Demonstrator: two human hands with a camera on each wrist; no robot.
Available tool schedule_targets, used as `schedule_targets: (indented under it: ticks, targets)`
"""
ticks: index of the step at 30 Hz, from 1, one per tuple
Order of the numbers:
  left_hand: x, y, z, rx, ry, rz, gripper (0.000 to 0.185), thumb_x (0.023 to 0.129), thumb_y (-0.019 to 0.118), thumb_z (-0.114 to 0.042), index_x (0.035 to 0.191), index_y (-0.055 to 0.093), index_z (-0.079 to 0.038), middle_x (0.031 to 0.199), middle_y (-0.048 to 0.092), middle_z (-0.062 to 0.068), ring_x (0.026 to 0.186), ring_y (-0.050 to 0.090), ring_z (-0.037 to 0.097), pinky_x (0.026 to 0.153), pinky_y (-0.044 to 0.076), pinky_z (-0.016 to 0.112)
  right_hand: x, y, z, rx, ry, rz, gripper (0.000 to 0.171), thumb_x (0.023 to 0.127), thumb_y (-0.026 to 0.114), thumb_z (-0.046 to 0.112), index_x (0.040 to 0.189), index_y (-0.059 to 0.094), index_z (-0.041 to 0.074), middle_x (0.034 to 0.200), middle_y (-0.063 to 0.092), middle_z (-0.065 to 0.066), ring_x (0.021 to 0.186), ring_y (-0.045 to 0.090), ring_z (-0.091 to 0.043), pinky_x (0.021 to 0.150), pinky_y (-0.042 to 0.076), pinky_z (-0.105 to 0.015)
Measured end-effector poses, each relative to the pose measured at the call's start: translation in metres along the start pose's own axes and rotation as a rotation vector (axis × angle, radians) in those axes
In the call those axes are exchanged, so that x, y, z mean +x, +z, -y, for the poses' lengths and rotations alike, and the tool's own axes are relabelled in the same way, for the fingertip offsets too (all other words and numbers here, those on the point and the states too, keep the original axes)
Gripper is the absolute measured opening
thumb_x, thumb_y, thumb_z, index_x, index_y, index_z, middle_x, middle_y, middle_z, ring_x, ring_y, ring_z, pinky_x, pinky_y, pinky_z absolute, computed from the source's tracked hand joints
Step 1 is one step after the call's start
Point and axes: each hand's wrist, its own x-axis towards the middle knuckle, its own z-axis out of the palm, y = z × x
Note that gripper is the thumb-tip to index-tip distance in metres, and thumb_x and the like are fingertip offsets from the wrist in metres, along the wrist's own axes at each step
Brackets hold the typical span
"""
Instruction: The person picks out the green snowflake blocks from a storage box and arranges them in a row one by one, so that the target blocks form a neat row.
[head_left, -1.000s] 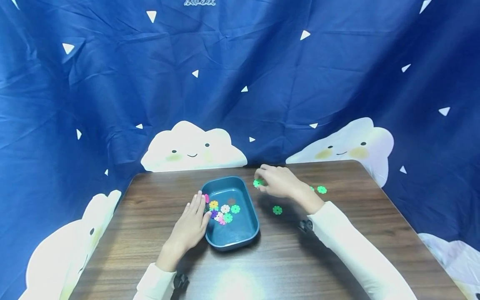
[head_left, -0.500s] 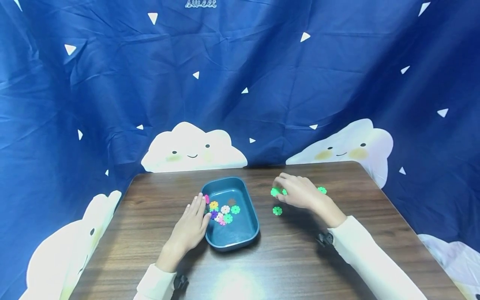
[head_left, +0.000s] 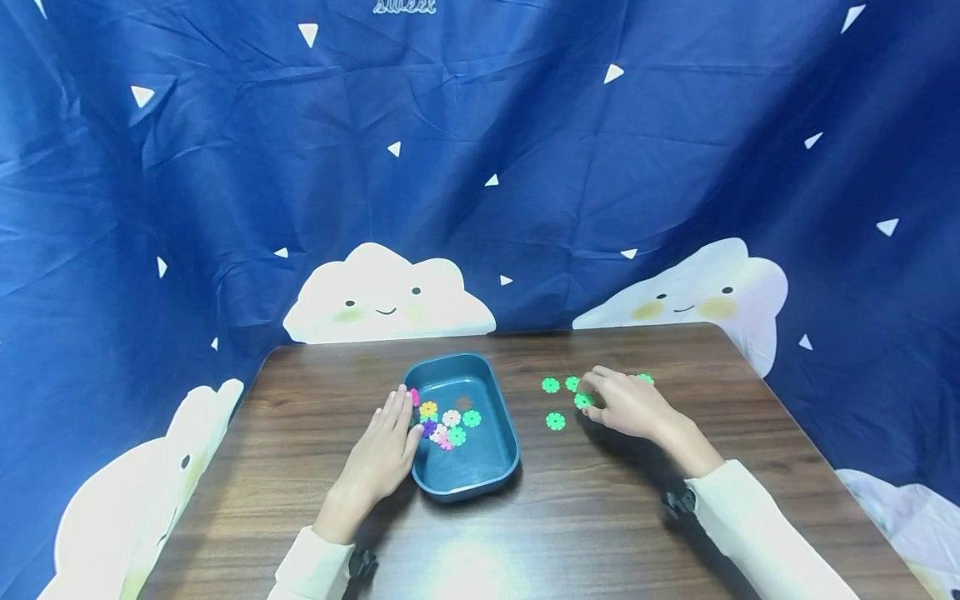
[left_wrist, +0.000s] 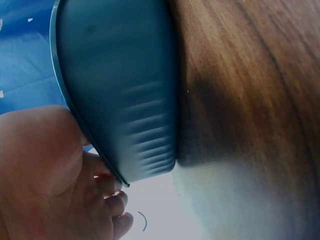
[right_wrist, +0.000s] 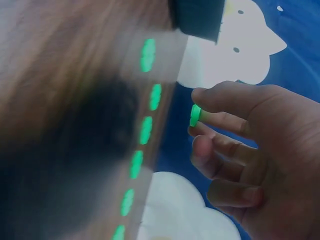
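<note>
My right hand (head_left: 626, 406) hovers over the right half of the table and pinches a green snowflake disc (right_wrist: 195, 115) between thumb and fingertips. Around it on the wood lie several more green discs, among them one (head_left: 555, 422) nearer the tray and one (head_left: 551, 385) farther back. My left hand (head_left: 381, 450) rests on the left rim of a dark teal tray (head_left: 480, 479), its fingers extended along the edge. In the left wrist view, the palm (left_wrist: 45, 165) lies against the rim above the ribbed side. Inside the tray are several discs, including an orange one (head_left: 428, 409) and a pink one (head_left: 446, 444).
The brown wooden table (head_left: 585, 533) ends at a rounded back edge, with a blue cloth backdrop (head_left: 525, 125) printed with white clouds right behind it. One green disc (head_left: 645, 379) lies behind the right hand, partly covered by it. Both wrists carry small black devices.
My right hand has moved right and slightly toward me, carrying the green disc away from beside the tray. Discs it covered on the table now show. The left hand stays on the tray.
</note>
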Motion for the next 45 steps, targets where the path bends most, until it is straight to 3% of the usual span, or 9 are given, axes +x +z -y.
schedule_targets:
  ticks: [9, 20, 45]
  targets:
    - [0.000, 0.002, 0.001, -0.004, 0.004, -0.004, 0.063, 0.104, 0.042, -0.036, 0.154, 0.024, -0.001, 0.164, 0.018, 0.015, 0.151, 0.020, 0.033, 0.121, 0.024, 0.051, -0.006, 0.022, -0.011, 0.021, 0.025, 0.010, 0.020, 0.084, 0.076, 0.031, 0.101, 0.068, 0.024, 0.102, 0.064, 0.007, 0.085, 0.063, -0.012, 0.062, 0.050, -0.033]
    - [0.000, 0.003, 0.003, -0.012, 0.006, 0.000, 0.064, 0.105, 0.041, -0.036, 0.155, 0.021, -0.003, 0.164, 0.018, 0.015, 0.151, 0.021, 0.033, 0.122, 0.024, 0.051, -0.006, 0.041, -0.015, 0.017, 0.034, 0.035, 0.023, 0.083, 0.077, 0.034, 0.102, 0.069, 0.025, 0.100, 0.061, 0.010, 0.079, 0.056, -0.007, 0.059, 0.047, -0.032]
    - [0.001, 0.004, 0.003, -0.026, -0.001, -0.014, 0.062, 0.104, 0.042, -0.033, 0.154, 0.023, -0.001, 0.164, 0.017, 0.016, 0.152, 0.018, 0.031, 0.122, 0.024, 0.051, -0.006, 0.047, -0.013, 0.030, 0.056, 0.045, 0.025, 0.084, 0.076, 0.034, 0.105, 0.070, 0.023, 0.102, 0.061, 0.008, 0.078, 0.055, -0.008, 0.060, 0.048, -0.033]
